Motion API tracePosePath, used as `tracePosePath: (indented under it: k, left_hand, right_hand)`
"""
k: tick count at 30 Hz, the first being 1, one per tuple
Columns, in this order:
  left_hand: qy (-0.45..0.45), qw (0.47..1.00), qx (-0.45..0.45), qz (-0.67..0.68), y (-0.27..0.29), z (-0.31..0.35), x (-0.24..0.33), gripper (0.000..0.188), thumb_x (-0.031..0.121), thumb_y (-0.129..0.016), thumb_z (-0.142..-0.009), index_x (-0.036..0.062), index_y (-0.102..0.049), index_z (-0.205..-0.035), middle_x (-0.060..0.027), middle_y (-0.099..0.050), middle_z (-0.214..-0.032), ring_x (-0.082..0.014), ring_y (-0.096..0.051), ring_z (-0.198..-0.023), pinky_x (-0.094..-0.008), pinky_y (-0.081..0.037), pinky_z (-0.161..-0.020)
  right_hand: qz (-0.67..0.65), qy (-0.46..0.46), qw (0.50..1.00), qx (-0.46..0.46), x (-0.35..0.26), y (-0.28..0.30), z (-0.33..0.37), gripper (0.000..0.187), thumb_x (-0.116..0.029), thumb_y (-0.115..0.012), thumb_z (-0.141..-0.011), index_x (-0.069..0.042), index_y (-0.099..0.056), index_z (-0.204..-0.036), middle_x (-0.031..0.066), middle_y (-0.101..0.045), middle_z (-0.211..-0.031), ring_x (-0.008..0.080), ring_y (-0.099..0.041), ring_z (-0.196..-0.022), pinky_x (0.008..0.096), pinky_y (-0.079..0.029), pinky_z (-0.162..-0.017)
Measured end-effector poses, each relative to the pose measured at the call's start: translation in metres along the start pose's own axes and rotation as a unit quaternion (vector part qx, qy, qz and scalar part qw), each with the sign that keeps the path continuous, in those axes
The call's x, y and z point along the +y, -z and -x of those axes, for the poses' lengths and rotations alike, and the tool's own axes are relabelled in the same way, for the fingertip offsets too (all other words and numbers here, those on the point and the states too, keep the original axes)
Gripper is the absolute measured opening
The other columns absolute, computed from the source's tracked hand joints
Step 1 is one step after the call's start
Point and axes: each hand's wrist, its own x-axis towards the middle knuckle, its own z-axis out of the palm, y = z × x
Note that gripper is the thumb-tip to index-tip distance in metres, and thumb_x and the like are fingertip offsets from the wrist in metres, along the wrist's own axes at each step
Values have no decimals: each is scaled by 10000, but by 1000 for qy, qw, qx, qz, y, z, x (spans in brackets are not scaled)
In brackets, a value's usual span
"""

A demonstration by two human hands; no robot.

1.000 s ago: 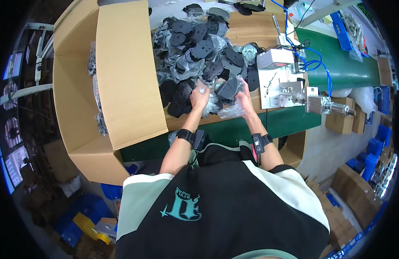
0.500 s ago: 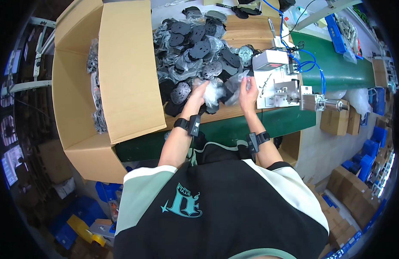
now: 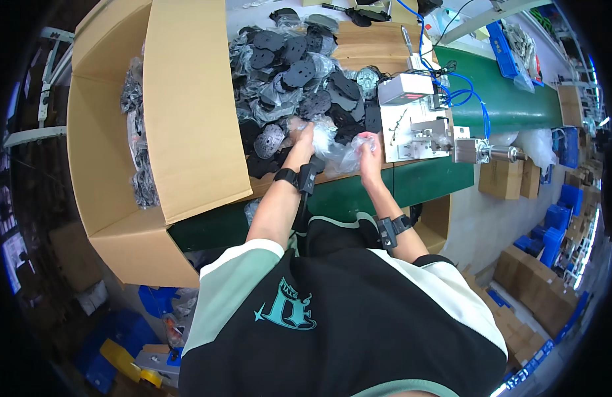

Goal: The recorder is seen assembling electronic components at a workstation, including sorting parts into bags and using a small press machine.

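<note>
A clear plastic bag (image 3: 338, 153) stretches between my two hands at the near edge of the wooden board. My left hand (image 3: 302, 137) is closed on the crumpled left part of the bag, beside a round dark grey part (image 3: 269, 140). The fingers of my right hand (image 3: 369, 156) pinch the bag's right end, close to the white base plate of a small machine. Just beyond the bag lies a heap of dark, flat, rounded parts (image 3: 299, 73), many wrapped in clear plastic. Both wrists wear black strapped devices.
A large open cardboard box (image 3: 193, 119) with plastic-wrapped parts stands at the left. To the right sits a small machine with a white box (image 3: 405, 89), blue air hoses (image 3: 475, 94) and a metal cylinder (image 3: 503, 153). Behind it runs a green surface (image 3: 518, 99).
My right hand has moved down and slightly left, nearer the table edge. The bag stretched between my hands now looks clear, where a dark piece showed before. The view has shifted slightly.
</note>
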Motion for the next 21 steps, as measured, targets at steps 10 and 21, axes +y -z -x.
tracePosePath:
  k: [10,21]
  left_hand:
    - [-63,997,45,9,33,8,43,367,154,-762,-828,-42,-600,-1092,-145,-666,-955,-244,-655,-802,-445,-536,-684]
    - [-230,960,104,-119,162,216,79,299,287,-635,-961,46,-596,-788,25,-551,-741,-87,-494,-690,-278,-397,-604]
  right_hand:
    - [32,-16,993,-109,-8,-47,11,198,-56,-455,-898,-71,-601,-1031,-22,-527,-818,63,-469,-723,232,-397,-641]
    - [417,97,877,-216,32,-125,-15,464,-366,-657,-890,2,-640,-1171,213,-718,-987,351,-703,-939,437,-532,-827]
